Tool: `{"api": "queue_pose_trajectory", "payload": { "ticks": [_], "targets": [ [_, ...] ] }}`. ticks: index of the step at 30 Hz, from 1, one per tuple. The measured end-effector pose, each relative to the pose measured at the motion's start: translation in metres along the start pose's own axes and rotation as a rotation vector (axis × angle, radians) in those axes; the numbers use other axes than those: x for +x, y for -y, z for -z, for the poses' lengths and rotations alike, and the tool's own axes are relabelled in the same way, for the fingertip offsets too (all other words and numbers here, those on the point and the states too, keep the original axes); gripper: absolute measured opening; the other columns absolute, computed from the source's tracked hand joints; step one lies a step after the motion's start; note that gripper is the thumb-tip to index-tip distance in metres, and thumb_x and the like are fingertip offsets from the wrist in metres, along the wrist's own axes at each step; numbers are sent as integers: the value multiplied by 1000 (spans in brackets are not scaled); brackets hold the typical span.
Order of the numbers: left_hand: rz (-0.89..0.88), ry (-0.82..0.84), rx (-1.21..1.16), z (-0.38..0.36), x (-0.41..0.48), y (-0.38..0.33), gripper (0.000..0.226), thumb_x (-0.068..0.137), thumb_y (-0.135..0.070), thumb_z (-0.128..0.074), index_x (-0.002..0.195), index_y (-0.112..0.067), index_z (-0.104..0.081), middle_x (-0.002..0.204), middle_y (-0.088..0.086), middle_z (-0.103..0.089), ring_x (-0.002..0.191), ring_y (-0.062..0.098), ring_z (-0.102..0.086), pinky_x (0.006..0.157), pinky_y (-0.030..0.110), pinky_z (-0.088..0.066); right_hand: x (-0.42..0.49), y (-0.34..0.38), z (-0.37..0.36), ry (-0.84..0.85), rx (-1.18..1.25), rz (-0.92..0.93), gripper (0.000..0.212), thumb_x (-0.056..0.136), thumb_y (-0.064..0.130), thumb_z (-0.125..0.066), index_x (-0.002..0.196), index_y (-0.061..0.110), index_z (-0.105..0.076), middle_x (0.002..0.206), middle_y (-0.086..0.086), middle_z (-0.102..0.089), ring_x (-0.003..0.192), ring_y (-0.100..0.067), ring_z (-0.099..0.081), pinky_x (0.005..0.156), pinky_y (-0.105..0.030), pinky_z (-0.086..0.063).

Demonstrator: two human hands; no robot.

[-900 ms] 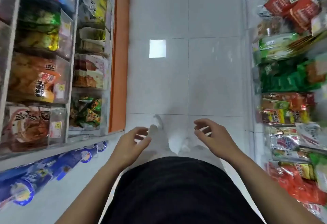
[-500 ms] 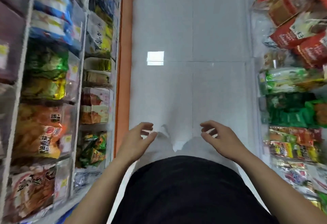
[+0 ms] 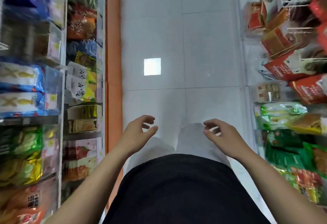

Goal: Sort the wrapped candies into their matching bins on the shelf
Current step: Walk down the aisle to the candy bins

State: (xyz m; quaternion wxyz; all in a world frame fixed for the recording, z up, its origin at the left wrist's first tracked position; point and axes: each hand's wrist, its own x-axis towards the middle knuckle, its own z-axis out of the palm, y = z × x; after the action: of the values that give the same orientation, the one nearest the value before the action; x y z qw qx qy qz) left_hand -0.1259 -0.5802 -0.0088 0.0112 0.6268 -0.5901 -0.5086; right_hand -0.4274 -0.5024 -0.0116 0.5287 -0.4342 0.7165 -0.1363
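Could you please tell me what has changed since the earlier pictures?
The camera has moved forward: the orange snack bags on the left and the green packets on the right slid toward the bottom of view. Nothing was taken or released; the left hand and right hand stay empty, loosely curled.

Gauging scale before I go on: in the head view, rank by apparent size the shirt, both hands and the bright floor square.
Largest: shirt, though it is nearest the camera.
Next: left hand and right hand, which look alike, so unranked.
Smallest: floor square.
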Motion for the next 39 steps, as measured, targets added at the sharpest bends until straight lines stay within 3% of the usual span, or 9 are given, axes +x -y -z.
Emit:
{"api": "queue_pose_trajectory", "payload": {
  "ticks": [8, 12, 15, 19, 29, 33, 39],
  "targets": [
    [69, -74, -24, 94, 94, -41, 29, 92, -40, -64, 120, -34, -61, 112, -23, -64, 95, -13, -58, 74, 9, -43, 151, 125, 69, 43, -55, 102, 23, 92, 33, -63, 115, 37, -61, 107, 22, -62, 86, 5, -58, 72, -11, -41],
    [88, -70, -56, 139, 179, -61, 31, 89, -46, -63, 118, -37, -60, 111, -24, -63, 95, -12, -59, 79, 15, -48, 231, 173, 86, 61, -89, 90, 22, 93, 35, -62, 114, 40, -59, 107, 25, -60, 87, 6, -57, 72, -12, -42],
    [62, -50, -42, 178, 243, -96, 43, 79, -66, -56, 115, -43, -58, 109, -27, -63, 95, -9, -61, 84, 23, -51, 271, 204, 107, 39, -68, 36, 23, 92, 34, -63, 113, 40, -60, 107, 22, -62, 88, 7, -57, 74, -14, -42],
    [-7, 18, -43, 223, 325, -159, 40, 84, -56, -58, 119, -37, -61, 110, -24, -64, 97, -6, -61, 89, 32, -53, 308, 233, 147, -10, -24, -31, 22, 91, 31, -65, 111, 40, -63, 106, 18, -65, 87, 7, -58, 75, -15, -42],
    [-41, 53, 22, 287, 520, -305, 36, 91, -46, -59, 125, -34, -60, 116, -23, -63, 101, -4, -60, 89, 26, -51, 485, 294, 280, -53, 12, -61, 21, 90, 31, -65, 110, 39, -64, 106, 18, -66, 90, 10, -58, 76, -15, -42],
    [18, -8, -27, 325, 557, -337, 31, 89, -48, -61, 118, -38, -61, 110, -25, -64, 96, -12, -58, 82, 20, -50, 559, 358, 329, 5, -27, 10, 21, 90, 33, -65, 107, 44, -61, 103, 20, -64, 85, 8, -60, 69, -10, -41],
    [85, -84, -83, 391, 627, -357, 26, 91, -42, -64, 116, -36, -62, 110, -23, -65, 95, -10, -61, 80, 17, -49, 680, 465, 367, 76, -47, 117, 19, 92, 31, -64, 109, 40, -60, 103, 18, -63, 82, 6, -60, 68, -5, -44]
  ]
}}
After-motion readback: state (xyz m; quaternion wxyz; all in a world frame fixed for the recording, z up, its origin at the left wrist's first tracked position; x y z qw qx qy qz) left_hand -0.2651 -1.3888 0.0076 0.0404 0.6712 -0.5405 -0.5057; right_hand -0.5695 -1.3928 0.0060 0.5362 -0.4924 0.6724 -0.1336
